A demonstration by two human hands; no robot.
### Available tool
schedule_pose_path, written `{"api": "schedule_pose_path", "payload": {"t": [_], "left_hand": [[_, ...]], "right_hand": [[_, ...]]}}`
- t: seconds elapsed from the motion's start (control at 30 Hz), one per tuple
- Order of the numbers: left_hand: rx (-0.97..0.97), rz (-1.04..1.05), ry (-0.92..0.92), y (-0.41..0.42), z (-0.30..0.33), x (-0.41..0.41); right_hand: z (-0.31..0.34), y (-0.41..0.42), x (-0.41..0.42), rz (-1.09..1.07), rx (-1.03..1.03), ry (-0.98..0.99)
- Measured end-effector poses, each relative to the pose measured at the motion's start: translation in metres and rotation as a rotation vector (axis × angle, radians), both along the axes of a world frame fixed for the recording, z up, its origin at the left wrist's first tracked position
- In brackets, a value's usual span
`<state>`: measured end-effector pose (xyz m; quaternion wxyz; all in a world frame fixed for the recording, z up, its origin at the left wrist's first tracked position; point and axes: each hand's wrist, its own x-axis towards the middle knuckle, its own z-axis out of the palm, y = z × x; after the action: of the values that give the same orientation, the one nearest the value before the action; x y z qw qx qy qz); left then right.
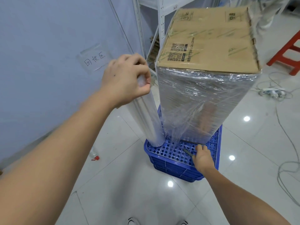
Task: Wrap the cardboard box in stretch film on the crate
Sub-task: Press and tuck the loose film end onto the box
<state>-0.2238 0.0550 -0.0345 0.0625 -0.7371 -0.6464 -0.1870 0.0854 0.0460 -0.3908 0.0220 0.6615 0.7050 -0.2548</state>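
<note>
A tall cardboard box point(209, 46) stands upright on an upturned blue crate point(172, 151), toward its far right corner. Its sides are covered in stretch film point(203, 101); the top face is bare cardboard. The film roll point(146, 114) stands upright on the crate's near left corner, just beside the box, with a sheet of film running from it to the box's lower part. The left hand point(126, 78) grips the top end of the roll, fingers curled round it. The right hand point(203, 156) is low at the crate's near edge, holding a small dark tool point(188, 152); what the tool is cannot be told. A red stool point(289, 51) stands on the tiled floor point(129, 192) beyond.
</note>
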Motion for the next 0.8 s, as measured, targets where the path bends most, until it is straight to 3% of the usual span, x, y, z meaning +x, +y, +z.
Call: {"api": "schedule_pose_path", "payload": {"t": [0.3, 0.57, 0.8], "left_hand": [[-0.027, -0.027, 0.021, -0.005, 0.002, 0.019], [-0.033, 0.03, 0.039, -0.021, 0.006, 0.03], [-0.051, -0.017, -0.059, -0.034, 0.011, 0.03]], "right_hand": [[0.136, -0.019, -0.029, 0.116, 0.16, 0.372], [0.264, -0.043, -0.081, 0.359, 0.383, 0.59], [0.3, -0.035, -0.123, 0.196, 0.317, 0.652]]}}
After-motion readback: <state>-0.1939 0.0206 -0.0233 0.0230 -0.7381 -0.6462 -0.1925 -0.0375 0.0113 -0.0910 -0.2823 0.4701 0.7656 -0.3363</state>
